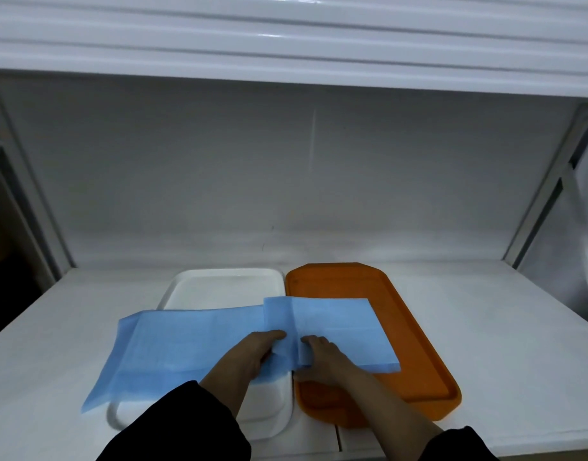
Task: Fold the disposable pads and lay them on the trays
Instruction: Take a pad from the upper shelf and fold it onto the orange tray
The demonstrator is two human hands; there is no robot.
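Both hands meet at the blue pad's [199, 341] middle: left hand [252, 352] and right hand [322, 356] each pinch a flap, apparently aligning a fold above white tray [226, 281] and orange tray [415, 354].

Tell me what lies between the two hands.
In the head view, a raised fold of the blue pad lies between the left hand and right hand.

Two trays sit side by side on the tabletop [485, 327] — the left tray [219, 284] just beside the right tray [419, 361]. One pad [186, 344] lies across the left tray, overhanging its left edge; a folded pad [335, 327] lies on the right tray, overlapping the first.
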